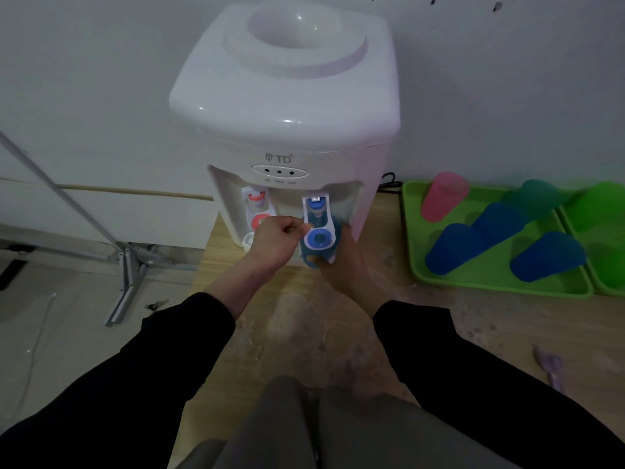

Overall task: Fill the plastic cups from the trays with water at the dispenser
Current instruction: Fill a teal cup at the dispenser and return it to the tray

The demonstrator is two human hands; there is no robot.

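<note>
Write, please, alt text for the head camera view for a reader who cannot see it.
A person's right hand holds a blue cup under the blue tap of a white water dispenser, while the left hand pinches that tap's lever. To the right, a green tray holds upside-down pink, blue and teal cups.

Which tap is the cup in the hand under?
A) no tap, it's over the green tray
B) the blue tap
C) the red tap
B: the right hand holds the cup right under the blue tap, and the left hand pinches that tap's lever.
</note>
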